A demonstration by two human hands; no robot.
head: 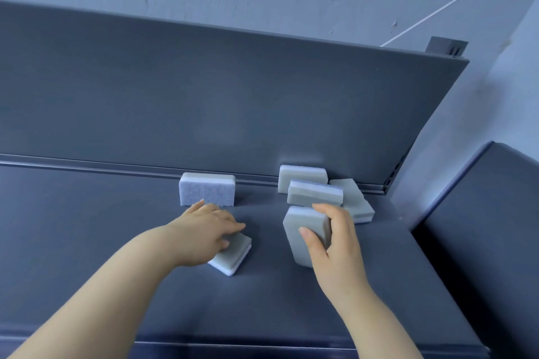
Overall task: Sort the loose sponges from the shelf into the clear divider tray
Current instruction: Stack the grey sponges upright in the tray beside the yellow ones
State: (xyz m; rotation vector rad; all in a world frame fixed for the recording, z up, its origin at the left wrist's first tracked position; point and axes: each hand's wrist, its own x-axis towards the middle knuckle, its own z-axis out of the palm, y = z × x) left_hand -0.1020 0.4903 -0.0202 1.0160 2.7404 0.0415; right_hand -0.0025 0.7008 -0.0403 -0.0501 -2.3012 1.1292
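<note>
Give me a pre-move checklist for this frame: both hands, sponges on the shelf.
1. Right hand grip on held sponge: ok, thumb on the face, fingers round the far edge.
2. Left hand grip on flat sponge: cannot tell, it lies on top and no hold shows.
3. Held sponge apart from the pile behind it: cannot tell, they overlap in view.
4. Clear divider tray in sight: not ok, not in view.
5. Shelf emptied of loose sponges: not ok, standing sponge and the pile remain.
</note>
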